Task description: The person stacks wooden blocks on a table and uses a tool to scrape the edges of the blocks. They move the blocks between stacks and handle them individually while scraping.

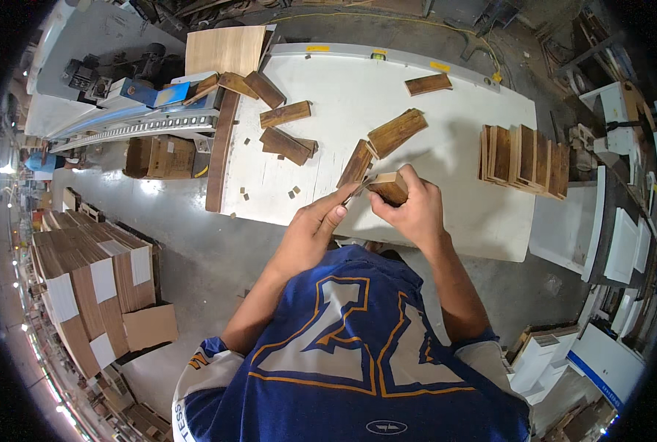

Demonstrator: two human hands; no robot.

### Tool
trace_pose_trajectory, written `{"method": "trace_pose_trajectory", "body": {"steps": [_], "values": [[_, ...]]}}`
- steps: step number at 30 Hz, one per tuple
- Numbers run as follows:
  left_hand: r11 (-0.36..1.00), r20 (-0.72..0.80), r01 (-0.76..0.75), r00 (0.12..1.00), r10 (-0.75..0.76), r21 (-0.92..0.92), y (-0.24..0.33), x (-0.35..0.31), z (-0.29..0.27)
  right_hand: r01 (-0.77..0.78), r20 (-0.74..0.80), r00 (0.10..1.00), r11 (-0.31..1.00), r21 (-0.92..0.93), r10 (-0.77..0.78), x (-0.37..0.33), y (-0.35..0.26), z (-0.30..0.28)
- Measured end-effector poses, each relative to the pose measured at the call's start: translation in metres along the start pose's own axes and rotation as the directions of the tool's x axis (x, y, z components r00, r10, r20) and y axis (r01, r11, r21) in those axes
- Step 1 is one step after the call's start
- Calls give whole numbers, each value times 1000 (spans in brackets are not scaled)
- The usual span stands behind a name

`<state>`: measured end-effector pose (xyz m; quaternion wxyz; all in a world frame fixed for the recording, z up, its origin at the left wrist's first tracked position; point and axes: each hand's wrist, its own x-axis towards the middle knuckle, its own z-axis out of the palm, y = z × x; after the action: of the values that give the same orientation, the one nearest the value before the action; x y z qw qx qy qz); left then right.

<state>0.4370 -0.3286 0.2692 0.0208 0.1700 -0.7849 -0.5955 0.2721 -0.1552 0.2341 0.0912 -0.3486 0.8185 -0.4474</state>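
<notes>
Right hand (418, 214) is covering part of the brown rectangular wooden block (389, 190); left hand (310, 230) is hiding the lower part of a thin flat piece (357, 191), which is showing too small to identify. On the white table (358, 88), a dark-brown wooden slat (285, 146) is masking the middle of another slat (311, 146). Small dark square chips (294, 191) are coming out too tiny for material. Blue-and-white jersey (372, 331) is running off the lower edge, blocking most of the legs.
</notes>
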Motion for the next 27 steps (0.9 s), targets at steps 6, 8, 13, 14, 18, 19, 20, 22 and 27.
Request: {"method": "trace_pose_trajectory", "body": {"steps": [6, 8, 13, 14, 18, 19, 20, 22, 27], "values": [[989, 9, 146, 989, -146, 13, -15, 0, 20, -76, 163, 984, 996, 53, 66, -6, 23, -8], [984, -1, 167, 986, -167, 62, -32, 7, 29, -150, 227, 966, 983, 103, 124, -6, 31, -10], [880, -183, 403, 913, -366, 251, -82, 50, 22, -358, 376, 916, 715, 600, 143, -31, 37, -10], [914, -187, 365, 924, -332, 179, -86, 49, 21, -287, 308, 942, 801, 526, 135, -36, 36, -8], [948, -276, -196, 924, 264, 251, -79, 35, 34, -309, 170, 950, 729, 611, 261, -41, 33, 5], [933, -274, -212, 916, 293, 291, -73, 27, 44, -348, 148, 931, 688, 636, 334, -40, 31, 8], [911, -221, -220, 925, 308, 349, -67, 20, 52, -338, 121, 929, 666, 665, 350, -41, 27, 11], [877, -157, -235, 932, 326, 420, -56, 17, 68, -267, 27, 953, 792, 549, 302, -41, 21, 12], [892, -124, -167, 963, 239, 421, -41, 23, 69, -217, -48, 963, 872, 439, 264, -38, 8, 12]]}}
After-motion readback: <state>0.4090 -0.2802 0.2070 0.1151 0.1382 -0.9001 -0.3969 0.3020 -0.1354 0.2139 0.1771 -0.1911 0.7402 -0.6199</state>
